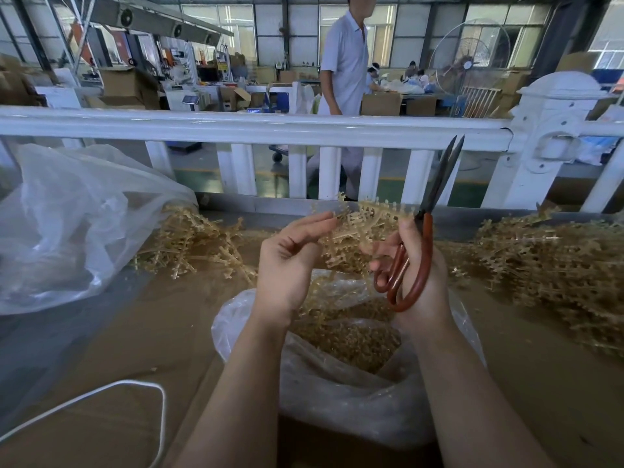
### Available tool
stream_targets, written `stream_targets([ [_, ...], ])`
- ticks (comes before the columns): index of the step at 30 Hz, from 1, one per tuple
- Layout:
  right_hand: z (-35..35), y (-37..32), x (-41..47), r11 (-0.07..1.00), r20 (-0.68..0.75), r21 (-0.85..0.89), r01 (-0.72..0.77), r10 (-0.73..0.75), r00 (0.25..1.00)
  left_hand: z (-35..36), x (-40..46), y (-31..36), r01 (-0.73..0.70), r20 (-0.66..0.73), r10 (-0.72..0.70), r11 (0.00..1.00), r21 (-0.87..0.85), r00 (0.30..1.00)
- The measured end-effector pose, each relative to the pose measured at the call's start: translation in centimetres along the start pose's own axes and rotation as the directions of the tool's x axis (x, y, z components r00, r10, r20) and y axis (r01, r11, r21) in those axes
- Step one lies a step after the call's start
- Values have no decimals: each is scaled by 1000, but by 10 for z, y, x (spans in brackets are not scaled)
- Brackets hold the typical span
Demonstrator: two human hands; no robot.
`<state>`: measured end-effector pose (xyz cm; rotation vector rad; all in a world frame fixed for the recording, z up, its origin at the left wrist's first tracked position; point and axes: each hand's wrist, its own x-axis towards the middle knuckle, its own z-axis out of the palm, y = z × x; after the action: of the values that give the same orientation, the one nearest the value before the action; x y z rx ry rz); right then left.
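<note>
The left hand (290, 261) is pinching the left end of a tan plastic sprue (358, 228) with curled fingertips. The right hand (422, 265) is gripping one pair of scissors (425, 231) by the red-brown loops, blades pointing up and nearly closed. That single sprue is hanging between the hands above an open clear bag (337, 393) of clipped pieces. It is looking light, springy and brittle at its thin twigs, so holding the thicker central stem seems wisest. Two heaps are flanking it, the left pile (196, 241) and the right pile (553, 265), and a second, larger bag (67, 224) is slumping far left.
</note>
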<state>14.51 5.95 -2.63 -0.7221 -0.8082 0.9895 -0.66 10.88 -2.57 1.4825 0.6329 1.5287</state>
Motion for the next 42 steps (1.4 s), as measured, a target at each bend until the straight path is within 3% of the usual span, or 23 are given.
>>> stream_targets([
  [6, -1, 0, 2, 997, 22, 31, -68, 67, 998, -2, 1, 3, 24, -103, -40, 988, -155, 994],
  [9, -3, 1, 3, 998, 1, -31, -49, 49, 999, 0, 0, 4, 12, -101, -32, 982, -190, 994],
  [13, -2, 0, 1, 991, 52, -132, -10, 17, 999, -2, 1, 1, -11, -86, -2, 989, -146, 996],
  [19, -2, 4, 4, 975, 17, -222, -18, 22, 1000, -7, 2, -4, -15, -69, 5, 989, -146, 998],
  [25, -4, 7, 5, 976, 13, -219, 19, -16, 1000, -11, 3, -3, 287, -80, -290, 956, -55, 954],
  [29, -4, 8, 6, 977, 37, -208, 47, -40, 999, -14, 3, 4, 508, 47, -506, 855, -107, 862],
  [31, -3, 8, 5, 973, 34, -227, 46, -40, 999, -14, 1, 6, 558, 131, -547, 827, -67, 827],
  [37, -3, 7, 7, 971, 23, -236, 46, -42, 999, -13, 0, 6, 525, 186, -517, 851, 8, 835],
  [42, 0, 10, 7, 941, -55, -333, 53, -75, 996, -6, 0, 7, 268, 4, -268, 963, 29, 963],
])
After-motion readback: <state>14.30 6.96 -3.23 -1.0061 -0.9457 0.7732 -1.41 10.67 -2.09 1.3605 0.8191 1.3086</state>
